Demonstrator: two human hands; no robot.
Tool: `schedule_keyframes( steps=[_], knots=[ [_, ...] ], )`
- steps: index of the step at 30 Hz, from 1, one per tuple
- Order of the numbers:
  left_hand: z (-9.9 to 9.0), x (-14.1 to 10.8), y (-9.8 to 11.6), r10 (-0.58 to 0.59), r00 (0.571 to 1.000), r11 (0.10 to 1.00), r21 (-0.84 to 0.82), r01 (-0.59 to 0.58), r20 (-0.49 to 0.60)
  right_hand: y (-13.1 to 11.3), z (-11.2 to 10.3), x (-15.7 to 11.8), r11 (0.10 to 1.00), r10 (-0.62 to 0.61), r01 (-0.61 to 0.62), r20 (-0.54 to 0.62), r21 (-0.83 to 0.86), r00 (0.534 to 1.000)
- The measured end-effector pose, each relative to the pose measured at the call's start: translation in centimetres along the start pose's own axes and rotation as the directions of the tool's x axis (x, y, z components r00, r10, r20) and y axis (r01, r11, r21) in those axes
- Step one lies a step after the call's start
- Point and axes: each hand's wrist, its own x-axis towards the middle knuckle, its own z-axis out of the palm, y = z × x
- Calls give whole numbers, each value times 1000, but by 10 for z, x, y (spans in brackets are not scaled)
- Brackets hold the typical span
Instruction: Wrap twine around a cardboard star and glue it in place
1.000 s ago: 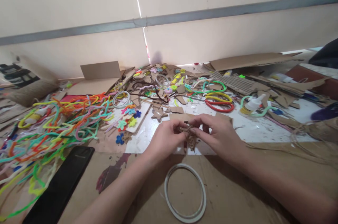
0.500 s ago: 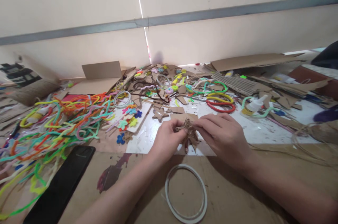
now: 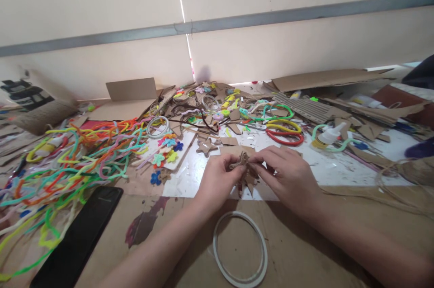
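Note:
Between my two hands is a small brown cardboard star (image 3: 243,160) with twine along its edge. My left hand (image 3: 219,178) pinches its left side between thumb and fingers. From the right, my right hand (image 3: 290,175) has its thumb and fingertips closed on the star's other edge. Just below it, pointed cardboard pieces (image 3: 249,184) lie on the white surface, partly hidden by the fingers. Another cardboard star (image 3: 206,146) rests a little beyond my left hand. Nearer to me lies a ring of white tape (image 3: 217,252) on the brown cardboard.
Colourful pipe cleaners (image 3: 98,157) are heaped on the left, beside a black phone (image 3: 77,238). Pipe-cleaner flowers (image 3: 167,157) lie left of my hands. A glue bottle (image 3: 328,136) stands to the right. Cardboard scraps (image 3: 305,107) and a twine roll (image 3: 44,107) sit farther back.
The fingers of my right hand have shifted slightly along the star's edge, and the star has tilted a little. Both hands keep hold of it.

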Motion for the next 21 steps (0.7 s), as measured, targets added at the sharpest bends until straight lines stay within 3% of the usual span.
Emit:
schedule_keyframes(
  steps=[6,11,21],
  knots=[
    [1,-4,6,70,997,981,183,-63,-31,-2,1,0,1000,-14,14,6,6,1000],
    [1,-5,9,43,999,958,285,-33,-30,-4,3,-1,1000,-20,19,7,11,1000],
    [0,2,-3,-24,999,996,-88,21,-37,-4,3,-2,999,-27,27,2,31,1000]
  ],
)
